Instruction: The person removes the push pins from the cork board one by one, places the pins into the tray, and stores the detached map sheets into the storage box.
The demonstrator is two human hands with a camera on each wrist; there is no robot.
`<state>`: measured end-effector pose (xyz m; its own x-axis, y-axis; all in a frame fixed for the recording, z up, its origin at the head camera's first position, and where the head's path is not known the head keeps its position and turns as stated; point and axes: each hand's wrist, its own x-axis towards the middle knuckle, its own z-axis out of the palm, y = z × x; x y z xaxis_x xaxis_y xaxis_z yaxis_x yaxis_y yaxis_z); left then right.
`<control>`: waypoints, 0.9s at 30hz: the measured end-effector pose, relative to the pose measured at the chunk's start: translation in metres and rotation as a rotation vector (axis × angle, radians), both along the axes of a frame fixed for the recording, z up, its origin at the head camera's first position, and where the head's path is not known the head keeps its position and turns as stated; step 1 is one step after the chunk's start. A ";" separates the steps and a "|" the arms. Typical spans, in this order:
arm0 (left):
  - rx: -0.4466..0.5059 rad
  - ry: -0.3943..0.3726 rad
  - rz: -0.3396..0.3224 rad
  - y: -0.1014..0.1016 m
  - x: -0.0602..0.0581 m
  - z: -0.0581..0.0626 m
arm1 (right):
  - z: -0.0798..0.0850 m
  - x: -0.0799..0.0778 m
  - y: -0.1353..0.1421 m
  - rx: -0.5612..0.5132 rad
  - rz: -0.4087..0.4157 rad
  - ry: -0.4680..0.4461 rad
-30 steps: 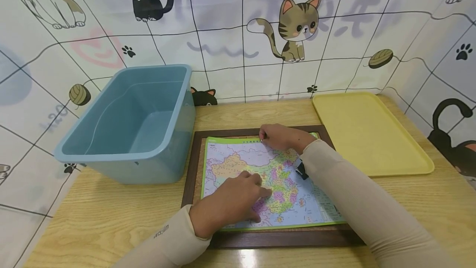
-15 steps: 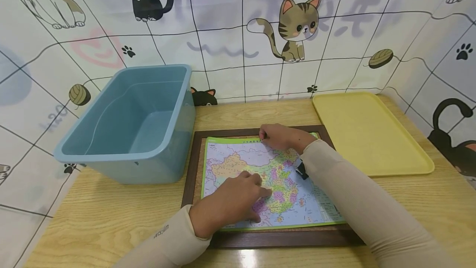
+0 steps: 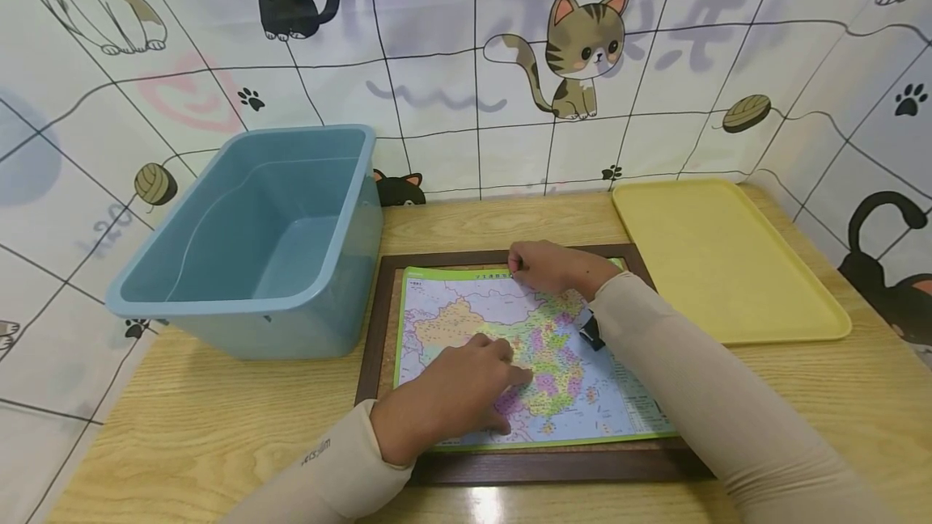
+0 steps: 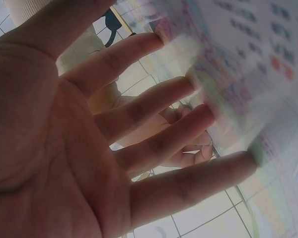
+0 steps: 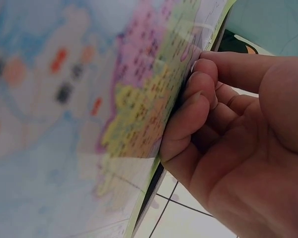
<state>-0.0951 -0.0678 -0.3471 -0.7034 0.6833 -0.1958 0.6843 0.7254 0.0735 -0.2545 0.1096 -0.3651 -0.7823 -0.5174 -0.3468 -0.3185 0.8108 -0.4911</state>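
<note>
A laminated map of China with a green border lies on a cork board with a dark wooden frame. My left hand rests on the map's lower middle. In the left wrist view its fingers are spread and nearly straight, tips touching the glossy sheet. At the top edge of the map is my right hand. Its fingers are curled in the right wrist view, thumb and forefinger meeting at the sheet in a pinch. Whatever tiny thing they pinch is mostly hidden.
A deep blue plastic bin stands left of the board. To the right lies a flat yellow tray, its left edge close to the frame. A wood-grain table carries everything, with a cat-print cloth behind.
</note>
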 end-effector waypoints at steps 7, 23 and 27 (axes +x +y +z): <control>0.004 -0.002 0.000 -0.001 0.000 0.000 | 0.002 0.002 0.000 -0.007 -0.005 -0.004; -0.007 -0.005 -0.001 -0.001 -0.001 0.001 | -0.001 -0.002 0.012 -0.111 0.004 -0.040; -0.010 -0.010 -0.001 -0.001 0.000 0.001 | -0.002 -0.002 0.016 -0.148 0.021 -0.064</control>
<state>-0.0956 -0.0690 -0.3457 -0.7007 0.6820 -0.2096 0.6842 0.7255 0.0735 -0.2564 0.1254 -0.3667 -0.7496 -0.5826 -0.3142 -0.2990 0.7215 -0.6246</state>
